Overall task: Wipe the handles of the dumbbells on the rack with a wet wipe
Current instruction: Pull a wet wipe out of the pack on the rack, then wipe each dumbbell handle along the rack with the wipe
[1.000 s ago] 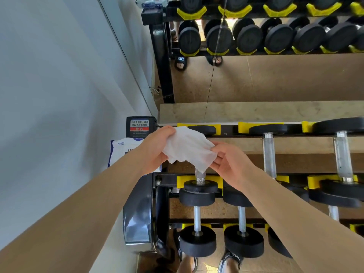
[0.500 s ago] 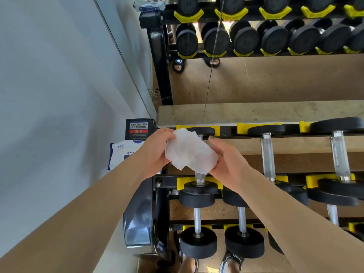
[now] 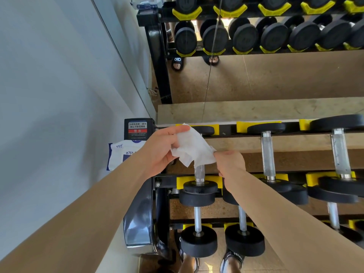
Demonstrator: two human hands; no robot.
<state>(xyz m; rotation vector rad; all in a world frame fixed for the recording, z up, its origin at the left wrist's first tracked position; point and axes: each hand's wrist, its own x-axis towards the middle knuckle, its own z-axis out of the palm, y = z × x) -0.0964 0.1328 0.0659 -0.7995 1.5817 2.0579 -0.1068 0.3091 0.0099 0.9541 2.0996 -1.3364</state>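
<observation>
While the left hand [image 3: 161,152] pinches one edge of the white wet wipe [image 3: 194,148], the right hand [image 3: 229,164] pinches its opposite corner, holding it spread just above the handle [image 3: 199,173] of the leftmost dumbbell [image 3: 200,187] on the rack [image 3: 163,177]'s top tier. A wipe packet [image 3: 122,154] lies at the rack's left end, beside the wall.
</observation>
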